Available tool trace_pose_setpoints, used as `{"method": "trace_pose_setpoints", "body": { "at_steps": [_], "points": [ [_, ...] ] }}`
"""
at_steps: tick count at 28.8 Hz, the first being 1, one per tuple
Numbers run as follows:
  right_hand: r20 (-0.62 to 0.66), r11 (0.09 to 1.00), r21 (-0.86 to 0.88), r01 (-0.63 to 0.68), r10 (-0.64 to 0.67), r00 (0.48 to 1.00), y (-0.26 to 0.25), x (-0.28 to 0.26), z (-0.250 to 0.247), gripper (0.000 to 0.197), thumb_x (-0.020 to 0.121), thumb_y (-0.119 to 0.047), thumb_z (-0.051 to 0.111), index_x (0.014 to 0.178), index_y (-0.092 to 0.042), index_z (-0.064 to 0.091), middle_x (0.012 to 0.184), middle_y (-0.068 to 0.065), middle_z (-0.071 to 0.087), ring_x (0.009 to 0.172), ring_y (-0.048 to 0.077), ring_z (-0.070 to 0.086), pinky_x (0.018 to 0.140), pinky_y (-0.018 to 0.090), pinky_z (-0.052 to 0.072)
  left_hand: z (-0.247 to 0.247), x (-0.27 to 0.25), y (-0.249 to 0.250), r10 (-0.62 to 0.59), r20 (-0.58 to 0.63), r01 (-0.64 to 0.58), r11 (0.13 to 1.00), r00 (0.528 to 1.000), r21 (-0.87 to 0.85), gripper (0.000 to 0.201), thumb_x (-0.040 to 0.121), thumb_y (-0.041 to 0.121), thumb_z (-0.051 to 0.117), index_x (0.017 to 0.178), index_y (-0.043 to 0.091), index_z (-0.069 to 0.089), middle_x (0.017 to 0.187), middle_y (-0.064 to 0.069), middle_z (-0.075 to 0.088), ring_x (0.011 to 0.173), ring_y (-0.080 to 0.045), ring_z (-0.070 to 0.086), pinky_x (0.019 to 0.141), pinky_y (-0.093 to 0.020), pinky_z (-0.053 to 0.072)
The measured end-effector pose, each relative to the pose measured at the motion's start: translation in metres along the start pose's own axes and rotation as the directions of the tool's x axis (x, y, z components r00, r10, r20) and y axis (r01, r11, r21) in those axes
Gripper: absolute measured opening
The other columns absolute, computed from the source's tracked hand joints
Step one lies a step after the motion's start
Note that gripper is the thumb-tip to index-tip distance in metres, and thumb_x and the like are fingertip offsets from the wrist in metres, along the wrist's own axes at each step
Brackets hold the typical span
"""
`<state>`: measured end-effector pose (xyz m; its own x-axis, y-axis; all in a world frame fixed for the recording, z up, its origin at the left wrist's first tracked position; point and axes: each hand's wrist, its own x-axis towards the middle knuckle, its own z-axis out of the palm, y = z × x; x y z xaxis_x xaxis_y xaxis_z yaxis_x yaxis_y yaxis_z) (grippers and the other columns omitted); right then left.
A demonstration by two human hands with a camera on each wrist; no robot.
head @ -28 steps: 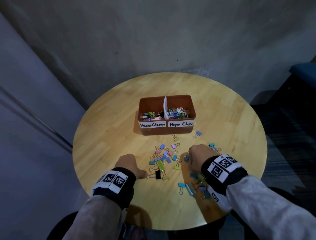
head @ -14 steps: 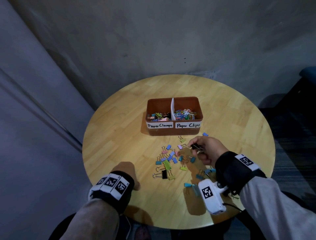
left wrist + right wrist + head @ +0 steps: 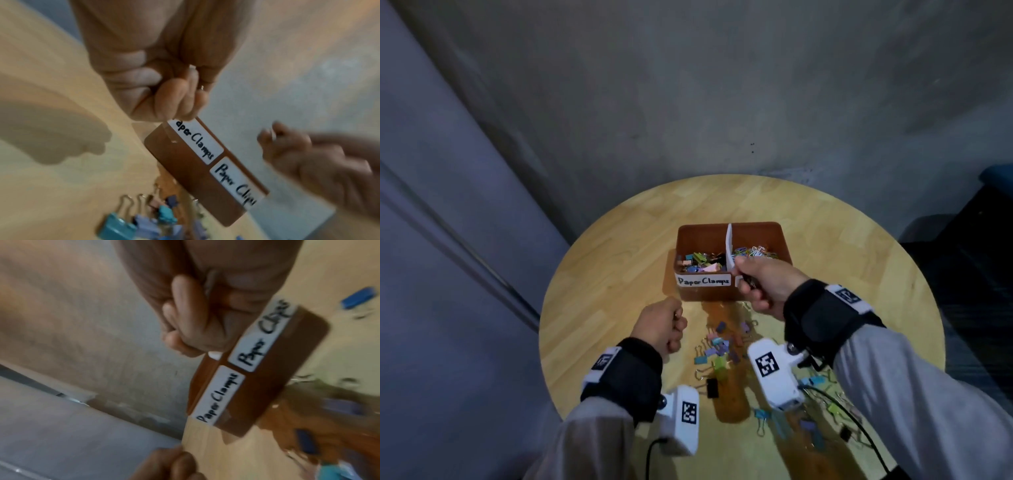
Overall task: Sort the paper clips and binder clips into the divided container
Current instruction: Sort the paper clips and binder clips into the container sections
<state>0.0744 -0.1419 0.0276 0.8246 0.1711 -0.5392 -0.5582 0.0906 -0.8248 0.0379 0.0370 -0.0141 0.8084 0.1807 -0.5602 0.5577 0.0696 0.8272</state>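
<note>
Clutched dark clips (image 3: pixel 748 282) in curled right hand (image 3: pixel 767 284) over box (image 3: pixel 702 294) beside its divider (image 3: pixel 729 246), pinched wire bit (image 3: pixel 201 87) in fisted left hand (image 3: pixel 662 323) short of box; risked spilling into wrong half if released there.

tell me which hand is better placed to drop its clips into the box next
Right. The right hand, fingers curled round dark clips, is at the container's front rim by the white divider. The left hand, also curled, hangs short of the box.
</note>
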Motion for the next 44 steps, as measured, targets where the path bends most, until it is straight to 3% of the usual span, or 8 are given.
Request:
{"method": "trace_pose_setpoints", "body": {
  "at_steps": [5,8,15,23,29,35,40,44],
  "points": [
    [0.015,0.966,0.253,-0.045,0.043,0.999,-0.038,0.016,0.025,0.018,0.101,-0.011,0.044,0.114,0.000,0.049,0.111,0.022,0.052,0.094,0.027,0.059,0.072,0.035,0.059,0.003,0.019,-0.008,0.269,-0.043,-0.192,0.783,0.962,0.592,0.029,0.086,0.027,0.067,0.062,0.015,0.057,0.068,-0.003,0.062,0.064,-0.018,0.055,0.060,-0.026,0.041],
    [0.005,0.971,0.240,0.011,-0.013,1.000,-0.037,0.021,0.030,0.044,0.097,0.006,0.036,0.141,0.001,0.037,0.131,0.021,0.048,0.116,0.032,0.052,0.102,0.044,0.045,0.008,0.015,-0.021,0.315,0.089,-0.256,0.540,0.945,0.802,0.020,0.085,0.014,0.058,0.073,0.025,0.070,0.078,0.008,0.065,0.071,-0.010,0.059,0.061,-0.023,0.044],
    [-0.122,0.927,-0.345,0.145,-0.198,0.973,0.014,-0.018,-0.014,0.019,0.089,0.001,0.058,0.102,-0.012,0.063,0.094,0.010,0.068,0.067,0.020,0.060,0.059,0.027,0.050,0.029,0.024,-0.022,0.265,0.441,-0.468,0.044,0.857,0.883,0.034,0.089,0.031,0.063,0.123,0.027,0.062,0.119,-0.002,0.064,0.108,-0.023,0.058,0.083,-0.031,0.046],
    [0.015,0.114,-0.993,0.032,-0.148,0.989,0.072,-0.006,-0.034,0.051,0.082,-0.006,0.063,0.124,-0.033,0.053,0.116,0.003,0.052,0.106,0.025,0.056,0.086,0.033,0.049,0.044,0.031,-0.015,0.232,0.451,-0.444,-0.085,0.862,0.892,0.030,0.089,0.026,0.066,0.117,0.017,0.060,0.113,-0.006,0.061,0.104,-0.025,0.058,0.081,-0.033,0.047],
    [0.188,-0.041,-0.982,0.186,-0.075,0.979,0.072,0.003,-0.022,0.050,0.083,-0.009,0.061,0.127,-0.031,0.054,0.109,0.003,0.043,0.106,0.028,0.056,0.086,0.034,0.049,0.038,0.032,-0.019,0.218,0.569,-0.522,-0.241,0.793,0.818,0.033,0.094,0.022,0.055,0.125,0.032,0.060,0.114,-0.001,0.059,0.109,-0.022,0.055,0.083,-0.033,0.047],
    [0.167,-0.008,-0.986,0.166,-0.073,0.983,0.070,0.002,-0.024,0.039,0.086,-0.007,0.056,0.123,-0.022,0.057,0.115,0.009,0.050,0.107,0.029,0.055,0.083,0.030,0.043,0.033,0.028,-0.022,0.199,0.526,-0.511,-0.124,0.827,0.850,0.018,0.082,0.036,0.061,0.095,0.025,0.057,0.098,0.004,0.063,0.088,-0.017,0.058,0.069,-0.029,0.044],
    [0.139,0.048,-0.988,0.145,-0.119,0.983,0.073,0.003,-0.029,0.035,0.085,-0.006,0.057,0.117,-0.022,0.053,0.114,0.009,0.055,0.108,0.027,0.054,0.085,0.030,0.044,0.029,0.016,-0.003,0.350,0.227,-0.418,0.757,0.909,0.503,0.010,0.079,0.021,0.070,0.082,0.016,0.062,0.075,-0.001,0.065,0.070,-0.019,0.062,0.068,-0.041,0.057],
    [0.109,0.052,-0.992,0.116,-0.110,0.988,0.079,0.006,-0.023,0.035,0.089,-0.010,0.055,0.119,-0.026,0.059,0.118,0.006,0.049,0.109,0.027,0.054,0.091,0.031,0.046,0.037,0.032,0.058,0.424,0.066,-0.405,0.791,0.903,0.458,0.018,0.088,0.030,0.061,0.088,0.011,0.059,0.080,-0.003,0.058,0.073,-0.019,0.054,0.067,-0.030,0.045]
  ]
}}
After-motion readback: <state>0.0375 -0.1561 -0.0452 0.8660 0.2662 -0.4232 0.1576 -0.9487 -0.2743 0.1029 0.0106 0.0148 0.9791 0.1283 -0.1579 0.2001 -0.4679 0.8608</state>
